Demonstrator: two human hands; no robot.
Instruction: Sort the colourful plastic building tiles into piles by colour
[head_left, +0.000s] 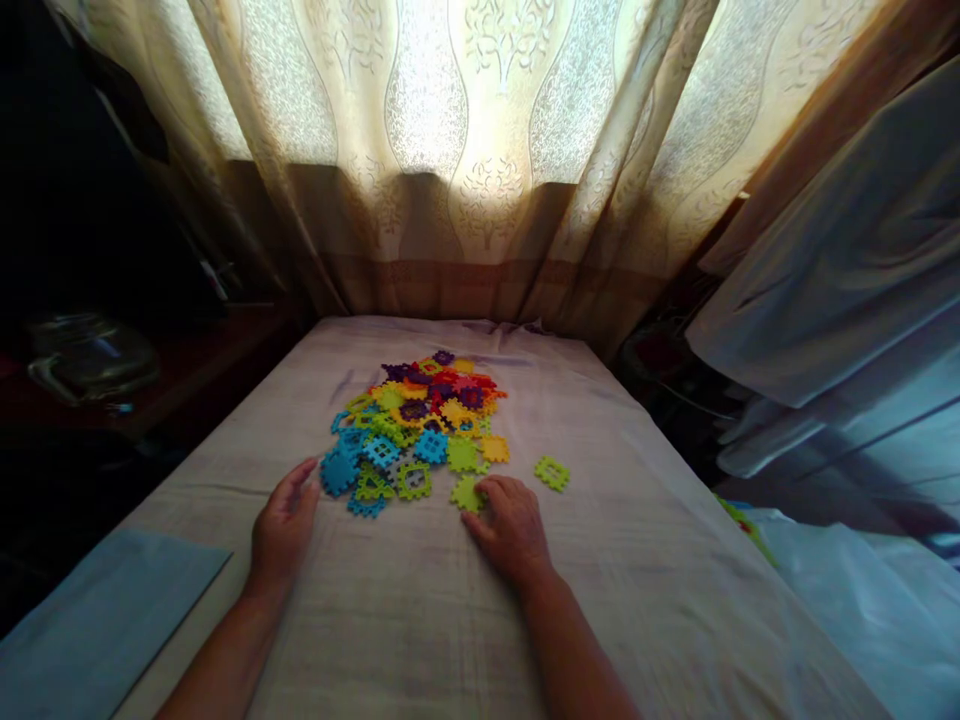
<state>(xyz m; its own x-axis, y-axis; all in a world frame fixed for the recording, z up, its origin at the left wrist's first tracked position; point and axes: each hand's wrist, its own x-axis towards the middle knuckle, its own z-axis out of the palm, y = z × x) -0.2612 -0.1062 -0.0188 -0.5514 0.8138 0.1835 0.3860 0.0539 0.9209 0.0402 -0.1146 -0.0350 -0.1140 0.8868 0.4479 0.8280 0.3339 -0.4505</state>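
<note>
A pile of toothed plastic pieces in blue, green, yellow, red and purple lies on the cloth-covered table (405,620). My right hand (511,525) is at the pile's near right edge, its thumb and fingers closed on a light green piece (466,493). Beside the left edge, my left hand (286,515) stands with its fingers a little apart and nothing in them, close to a blue round piece (339,471). One green square piece with an open middle (553,473) lies apart, right of the pile.
A light blue flat sheet (112,610) lies at the near left of the table. Patterned curtains (487,150) hang behind the far edge. A glass container (94,355) stands on dark furniture at left. Grey fabric (840,250) hangs at right, above pale plastic (870,570).
</note>
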